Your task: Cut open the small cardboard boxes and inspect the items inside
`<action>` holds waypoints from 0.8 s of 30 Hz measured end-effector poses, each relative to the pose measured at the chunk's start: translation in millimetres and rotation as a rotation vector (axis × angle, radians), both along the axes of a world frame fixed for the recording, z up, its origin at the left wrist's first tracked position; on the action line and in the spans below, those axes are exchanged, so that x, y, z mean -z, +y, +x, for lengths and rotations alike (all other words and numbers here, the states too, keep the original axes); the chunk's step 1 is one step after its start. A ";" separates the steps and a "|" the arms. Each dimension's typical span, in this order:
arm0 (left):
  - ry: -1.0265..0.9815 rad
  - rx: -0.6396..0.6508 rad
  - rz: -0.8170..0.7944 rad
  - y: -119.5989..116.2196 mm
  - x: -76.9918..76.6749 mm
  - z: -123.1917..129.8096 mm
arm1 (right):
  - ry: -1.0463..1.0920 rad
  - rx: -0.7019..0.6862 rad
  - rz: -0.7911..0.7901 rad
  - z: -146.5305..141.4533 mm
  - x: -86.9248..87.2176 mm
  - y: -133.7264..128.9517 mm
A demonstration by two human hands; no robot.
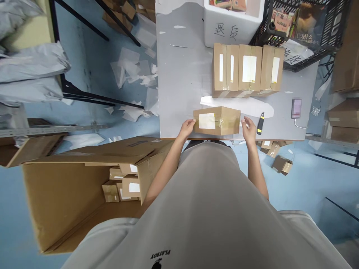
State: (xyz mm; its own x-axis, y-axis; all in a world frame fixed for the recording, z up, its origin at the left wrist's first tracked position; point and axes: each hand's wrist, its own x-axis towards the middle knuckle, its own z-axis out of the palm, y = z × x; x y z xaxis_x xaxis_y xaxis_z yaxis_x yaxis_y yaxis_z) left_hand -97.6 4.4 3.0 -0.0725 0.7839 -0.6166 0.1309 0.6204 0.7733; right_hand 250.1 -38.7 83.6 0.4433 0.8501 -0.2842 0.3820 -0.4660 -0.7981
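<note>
A small brown cardboard box (230, 121) with a white label and clear tape lies near the front edge of the grey table (179, 82). My left hand (187, 129) is at its left end, fingers closed on the corner. Just off the right end is my right hand (248, 130), its fingers slightly curled and apart, holding nothing. To the right of that hand lies a yellow and black utility knife (260, 124). A white paper strip (252, 106) lies flat behind the box. Further back, several labelled cardboard boxes (249, 69) stand in a row.
A white foam box (232, 28) and a black crate (305, 61) holding books stand at the back. A phone (296, 108) with a cable lies at right. On the floor at left, a large open carton (70, 194) contains small boxes; paper scraps (129, 67) litter the floor.
</note>
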 end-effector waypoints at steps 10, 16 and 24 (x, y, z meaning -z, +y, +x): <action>-0.119 -0.006 -0.014 -2.6 -27.0 17.2 | 0.068 -0.115 0.052 -34.1 -18.8 -5.1; 0.103 -0.097 0.121 -3.8 -37.2 -36.0 | 0.265 -0.245 0.036 -58.2 -2.8 11.6; 0.233 -0.150 0.085 -4.3 -27.9 -63.5 | 0.333 -0.300 -0.114 -96.2 41.1 16.3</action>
State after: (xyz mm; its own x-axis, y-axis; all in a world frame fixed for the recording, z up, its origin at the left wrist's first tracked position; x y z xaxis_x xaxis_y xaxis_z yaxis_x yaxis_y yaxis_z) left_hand -161.1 0.1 30.8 -0.3234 0.8020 -0.5021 0.2227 0.5803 0.7834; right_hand 153.9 -22.4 42.5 0.0513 0.8820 -0.4685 0.2445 -0.4660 -0.8503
